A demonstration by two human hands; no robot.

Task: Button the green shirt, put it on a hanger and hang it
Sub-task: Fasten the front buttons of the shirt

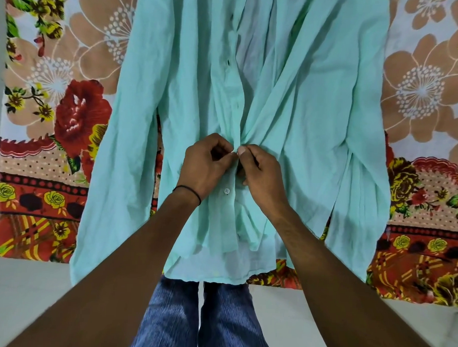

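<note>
The pale green shirt [189,81] lies spread flat on a flowered bedsheet, collar away from me, hem hanging over the near edge. My left hand [206,163] pinches the left edge of the front placket. My right hand [259,171] pinches the right edge against it, thumbs meeting at the middle of the shirt. One white button [226,191] just below my hands is fastened. Above my hands the placket lies open, with empty buttonholes [228,62] showing. No hanger is in view.
The flowered bedsheet [55,120] covers the bed on both sides of the shirt. The sleeves lie straight along the shirt's sides. My legs in blue jeans [199,320] stand on a pale floor [24,283] at the bed's near edge.
</note>
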